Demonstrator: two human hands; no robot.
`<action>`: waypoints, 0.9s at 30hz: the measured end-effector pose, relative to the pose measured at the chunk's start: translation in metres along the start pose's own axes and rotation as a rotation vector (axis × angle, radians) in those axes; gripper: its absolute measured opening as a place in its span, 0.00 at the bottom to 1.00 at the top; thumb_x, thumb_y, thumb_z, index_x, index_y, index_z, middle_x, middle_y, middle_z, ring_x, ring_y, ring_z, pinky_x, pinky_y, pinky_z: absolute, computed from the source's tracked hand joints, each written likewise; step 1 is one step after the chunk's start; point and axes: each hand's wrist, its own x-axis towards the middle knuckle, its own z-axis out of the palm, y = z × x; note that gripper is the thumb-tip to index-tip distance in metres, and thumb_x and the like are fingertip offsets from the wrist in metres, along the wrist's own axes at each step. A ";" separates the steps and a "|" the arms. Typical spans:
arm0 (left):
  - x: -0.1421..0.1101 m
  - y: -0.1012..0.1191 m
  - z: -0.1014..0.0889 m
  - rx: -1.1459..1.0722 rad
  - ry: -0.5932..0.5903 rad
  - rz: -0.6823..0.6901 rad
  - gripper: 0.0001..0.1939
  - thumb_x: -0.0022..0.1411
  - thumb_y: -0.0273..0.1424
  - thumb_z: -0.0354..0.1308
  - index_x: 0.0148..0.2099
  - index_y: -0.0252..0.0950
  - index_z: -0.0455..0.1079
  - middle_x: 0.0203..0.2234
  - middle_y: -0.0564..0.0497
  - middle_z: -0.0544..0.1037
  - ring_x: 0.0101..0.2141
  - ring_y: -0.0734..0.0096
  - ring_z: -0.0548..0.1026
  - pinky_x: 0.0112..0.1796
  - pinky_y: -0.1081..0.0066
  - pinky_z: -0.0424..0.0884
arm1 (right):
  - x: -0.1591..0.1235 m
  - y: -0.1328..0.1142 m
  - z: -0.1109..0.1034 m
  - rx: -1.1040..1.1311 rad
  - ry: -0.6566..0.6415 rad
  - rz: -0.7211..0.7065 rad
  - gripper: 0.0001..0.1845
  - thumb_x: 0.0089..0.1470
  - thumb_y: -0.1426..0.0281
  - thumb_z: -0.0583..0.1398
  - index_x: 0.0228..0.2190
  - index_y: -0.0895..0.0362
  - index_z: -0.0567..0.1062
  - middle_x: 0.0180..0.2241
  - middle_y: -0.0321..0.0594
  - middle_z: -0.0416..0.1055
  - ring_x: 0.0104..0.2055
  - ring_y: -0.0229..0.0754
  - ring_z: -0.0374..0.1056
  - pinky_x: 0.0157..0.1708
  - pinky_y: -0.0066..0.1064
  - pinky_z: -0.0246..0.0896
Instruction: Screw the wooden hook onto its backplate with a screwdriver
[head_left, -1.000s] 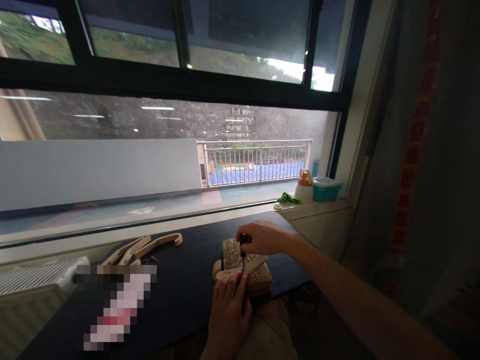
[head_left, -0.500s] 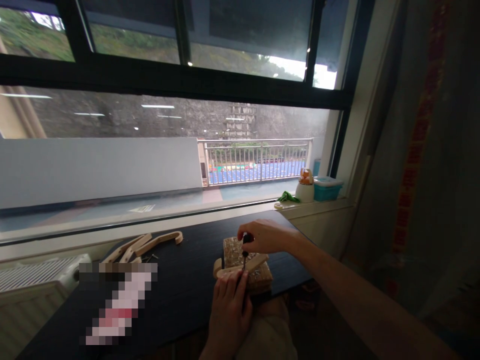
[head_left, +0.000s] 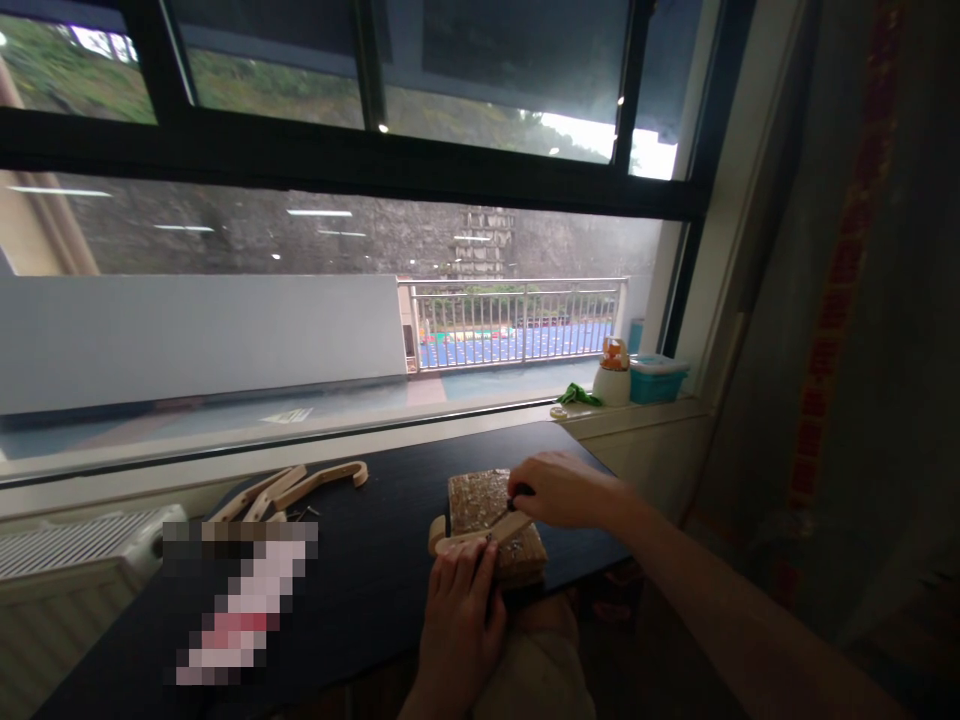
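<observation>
A rough brown block [head_left: 474, 490], seemingly pressed wood, lies near the right front edge of the dark table. Across its top rests a pale wooden strip [head_left: 514, 527] with a hooked left end. My left hand [head_left: 459, 605] presses its fingers on the strip's near side, holding it against the block. A small screw [head_left: 489, 538] shows at the fingertips. In my right hand [head_left: 564, 490], closed fingers grip a black-handled screwdriver [head_left: 520, 497]. The screwdriver is tilted, its shaft slanting down and left over the block; whether the tip touches anything is unclear.
Several similar hooked wooden pieces [head_left: 300, 485] and loose screws [head_left: 307, 513] lie on the table [head_left: 375, 580] at left, beside a blurred-out patch. A radiator [head_left: 97, 555] stands left. On the right sill are a green cloth [head_left: 577, 394], a white jug [head_left: 611, 384] and a teal box [head_left: 656, 382].
The screwdriver has gone from upright over the strip to tilted, as my right hand shifted right and slightly down. My left hand stays on the strip.
</observation>
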 end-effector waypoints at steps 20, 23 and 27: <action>0.022 -0.027 -0.016 -0.874 -0.088 -0.667 0.34 0.51 0.30 0.59 0.60 0.35 0.54 0.39 0.48 0.78 0.39 0.64 0.76 0.46 0.64 0.69 | -0.058 0.029 0.092 1.290 0.527 0.417 0.20 0.50 0.53 0.56 0.32 0.57 0.71 0.19 0.30 0.59 0.16 0.29 0.48 0.15 0.24 0.46; 0.023 -0.031 -0.014 -0.798 -0.077 -0.541 0.30 0.49 0.28 0.60 0.56 0.38 0.62 0.44 0.47 0.74 0.47 0.61 0.71 0.52 0.60 0.63 | -0.059 0.029 0.092 1.342 0.485 0.413 0.17 0.47 0.58 0.61 0.33 0.59 0.72 0.23 0.35 0.67 0.24 0.35 0.61 0.25 0.27 0.58; 0.032 -0.043 -0.009 -0.778 -0.200 -0.427 0.25 0.47 0.26 0.62 0.51 0.38 0.68 0.55 0.45 0.66 0.59 0.54 0.55 0.57 0.54 0.55 | -0.060 0.027 0.092 1.136 0.484 0.374 0.15 0.47 0.59 0.61 0.31 0.58 0.71 0.28 0.40 0.72 0.30 0.41 0.66 0.31 0.31 0.61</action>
